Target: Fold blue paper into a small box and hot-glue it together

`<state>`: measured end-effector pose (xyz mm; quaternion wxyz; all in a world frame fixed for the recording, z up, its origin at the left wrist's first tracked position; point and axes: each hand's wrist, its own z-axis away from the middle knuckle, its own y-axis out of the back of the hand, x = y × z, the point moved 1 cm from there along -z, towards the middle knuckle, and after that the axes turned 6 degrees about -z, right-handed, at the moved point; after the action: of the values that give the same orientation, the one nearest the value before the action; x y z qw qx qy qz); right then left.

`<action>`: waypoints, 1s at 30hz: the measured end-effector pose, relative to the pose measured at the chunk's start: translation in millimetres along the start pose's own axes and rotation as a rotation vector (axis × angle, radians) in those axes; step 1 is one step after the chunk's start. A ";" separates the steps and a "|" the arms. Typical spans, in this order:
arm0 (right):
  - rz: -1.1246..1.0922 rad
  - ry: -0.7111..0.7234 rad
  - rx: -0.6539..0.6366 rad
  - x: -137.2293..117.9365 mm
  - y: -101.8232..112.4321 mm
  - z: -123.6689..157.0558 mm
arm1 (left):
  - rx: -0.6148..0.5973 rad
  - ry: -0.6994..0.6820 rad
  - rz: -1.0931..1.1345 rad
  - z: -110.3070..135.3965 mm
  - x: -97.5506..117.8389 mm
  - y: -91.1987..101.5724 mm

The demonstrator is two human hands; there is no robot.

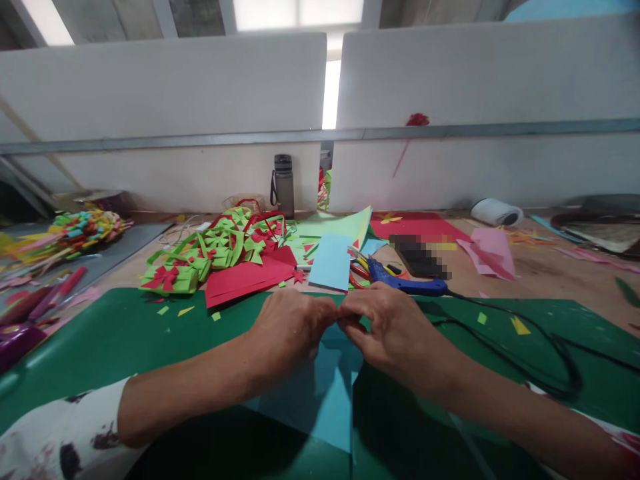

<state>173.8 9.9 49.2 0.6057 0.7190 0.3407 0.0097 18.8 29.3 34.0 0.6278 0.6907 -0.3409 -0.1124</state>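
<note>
A light blue paper sheet [320, 393] lies folded on the green cutting mat [125, 340], its point toward me. My left hand [290, 330] and my right hand [390, 327] meet at the sheet's far edge, fingers curled and pinching the paper between them. The fingertips of both hands touch each other over the fold. Part of the sheet is hidden under my hands and wrists.
A blue glue gun [405, 283] with its black cord [530, 347] lies just beyond my right hand. Red sheets [245, 277], green paper strips [210, 250], another light blue sheet [331, 261], pink paper [487, 250], a grey bottle [284, 185] and a tape roll [496, 212] crowd the table. White partitions [165, 120] stand behind.
</note>
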 end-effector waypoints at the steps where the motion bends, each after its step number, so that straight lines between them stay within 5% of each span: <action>1: 0.021 0.015 0.011 -0.8 0.9 0.8 | 0.005 -0.007 -0.007 0.5 0.5 1.8; 15: 0.017 -0.045 -0.017 0.7 9.5 3.9 | 0.123 -0.082 -0.068 -0.8 -0.9 4.5; 30: 0.076 -0.102 -0.135 1.3 9.6 1.8 | 0.068 -0.029 -0.111 -3.4 -4.9 -2.5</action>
<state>180.2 8.7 56.6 0.6686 0.6884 0.2805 0.0189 17.9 35.0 30.9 0.5917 0.7279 -0.3145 -0.1454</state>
